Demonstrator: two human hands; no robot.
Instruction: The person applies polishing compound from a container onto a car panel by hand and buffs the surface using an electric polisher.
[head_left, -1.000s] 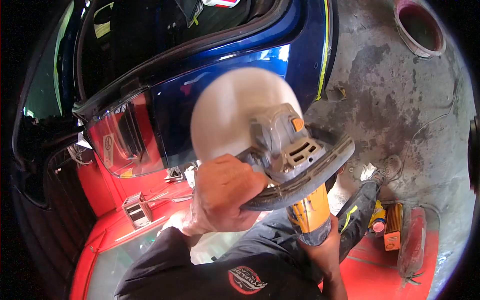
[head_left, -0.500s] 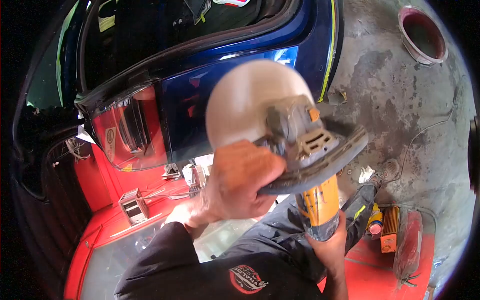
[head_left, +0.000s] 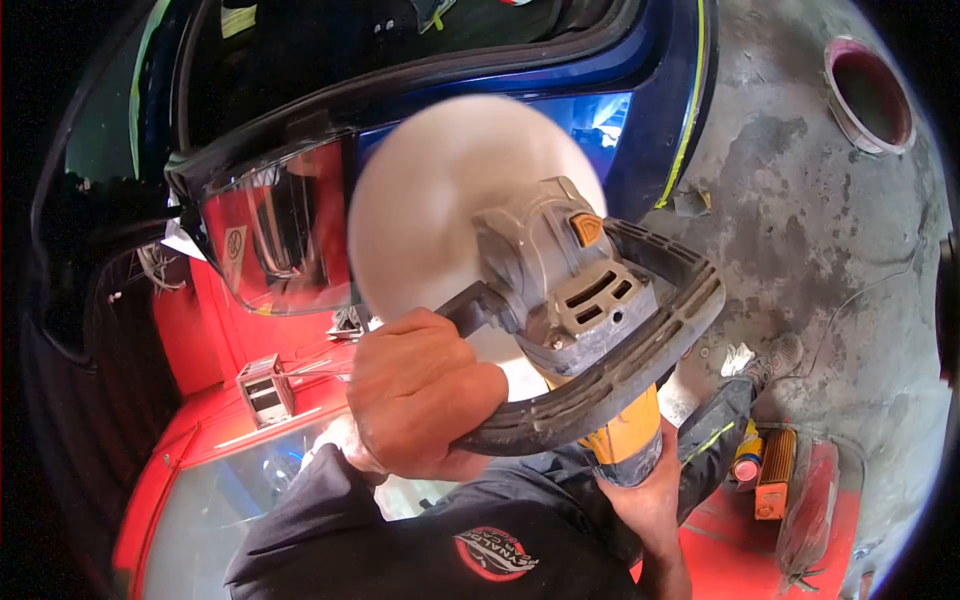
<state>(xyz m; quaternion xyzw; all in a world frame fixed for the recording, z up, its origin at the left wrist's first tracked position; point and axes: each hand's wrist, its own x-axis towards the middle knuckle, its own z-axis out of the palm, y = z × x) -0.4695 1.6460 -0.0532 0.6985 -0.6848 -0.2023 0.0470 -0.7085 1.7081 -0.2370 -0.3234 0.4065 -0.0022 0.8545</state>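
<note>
A yellow and grey power polisher (head_left: 570,280) with a black loop handle lies across the middle of the view. Its round white pad (head_left: 430,190) looks smeared, as if spinning, and overlaps the glossy blue car panel (head_left: 640,110). Wrapped round the left part of the loop handle is my left hand (head_left: 425,395), its fingers closed. My right hand (head_left: 645,490) grips the yellow body's dark rear end, close to my torso. The pad's underside is hidden, so its contact with the panel cannot be seen.
Yellow-green tape (head_left: 688,130) edges the car's right side. A red-rimmed bucket (head_left: 868,95) stands on the grey floor. Near my leg lie an orange box (head_left: 776,475), a yellow can (head_left: 748,455) and a wrapped red item (head_left: 815,500). A small metal frame (head_left: 265,390) is at left.
The polisher and its pad have moved left along the blue panel, with both my hands still on it. The car and floor items have shifted right in view.
</note>
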